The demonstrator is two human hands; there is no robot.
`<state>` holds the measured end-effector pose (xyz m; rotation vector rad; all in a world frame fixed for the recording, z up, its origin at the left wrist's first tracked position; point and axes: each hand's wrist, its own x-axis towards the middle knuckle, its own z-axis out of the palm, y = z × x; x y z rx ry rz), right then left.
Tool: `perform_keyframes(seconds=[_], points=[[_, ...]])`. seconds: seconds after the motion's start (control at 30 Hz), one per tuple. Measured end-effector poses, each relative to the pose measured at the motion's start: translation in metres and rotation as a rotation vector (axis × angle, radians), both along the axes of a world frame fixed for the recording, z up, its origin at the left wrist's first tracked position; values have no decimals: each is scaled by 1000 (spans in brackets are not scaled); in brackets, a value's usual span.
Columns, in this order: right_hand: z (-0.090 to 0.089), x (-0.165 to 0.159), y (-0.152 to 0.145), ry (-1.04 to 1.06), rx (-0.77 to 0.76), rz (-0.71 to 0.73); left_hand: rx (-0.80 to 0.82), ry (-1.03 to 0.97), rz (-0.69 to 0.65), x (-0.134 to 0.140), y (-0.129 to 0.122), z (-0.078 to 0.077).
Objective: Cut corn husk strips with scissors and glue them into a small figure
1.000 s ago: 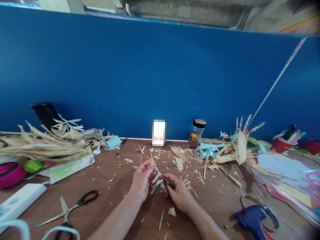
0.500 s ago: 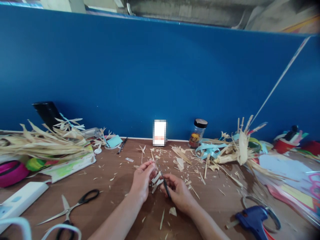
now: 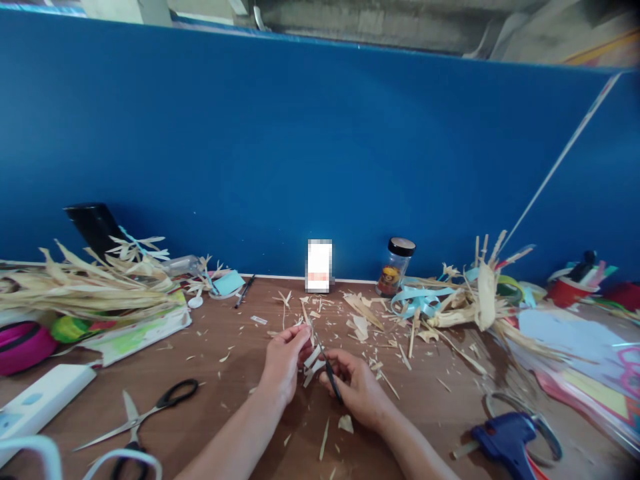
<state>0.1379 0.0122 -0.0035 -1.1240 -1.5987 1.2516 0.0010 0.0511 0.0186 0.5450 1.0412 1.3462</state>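
In the middle of the brown table, my left hand (image 3: pixel 286 357) pinches a pale strip of dried husk (image 3: pixel 306 313) between thumb and fingertips. Close to its right, my right hand (image 3: pixel 355 383) is closed around the black handles of a pair of scissors (image 3: pixel 332 381). Their narrow blades slant up and left to the left fingertips, right at the strip. Short pale husk pieces (image 3: pixel 313 357) show in the gap between the two hands; whether fingers hold them I cannot tell. Small husk scraps (image 3: pixel 345 423) lie scattered under and around both hands.
Open scissors (image 3: pixel 134 421) and a white power strip (image 3: pixel 47 397) lie at left, below a husk pile (image 3: pixel 95 287). A blue glue gun (image 3: pixel 505 437) lies at front right. A black-lidded jar (image 3: pixel 393 267) stands before the blue partition (image 3: pixel 320 147).
The scissors' blades have shifted slightly at the left fingertips and show more plainly. My left fingertips are slightly lower; both hands otherwise keep their places.
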Motion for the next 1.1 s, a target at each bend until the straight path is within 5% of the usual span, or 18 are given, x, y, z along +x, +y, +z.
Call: perform_keyframes(seconds=[1.1], points=[[-10, 0, 4, 59, -57, -10, 1, 70, -103, 0, 0, -2]])
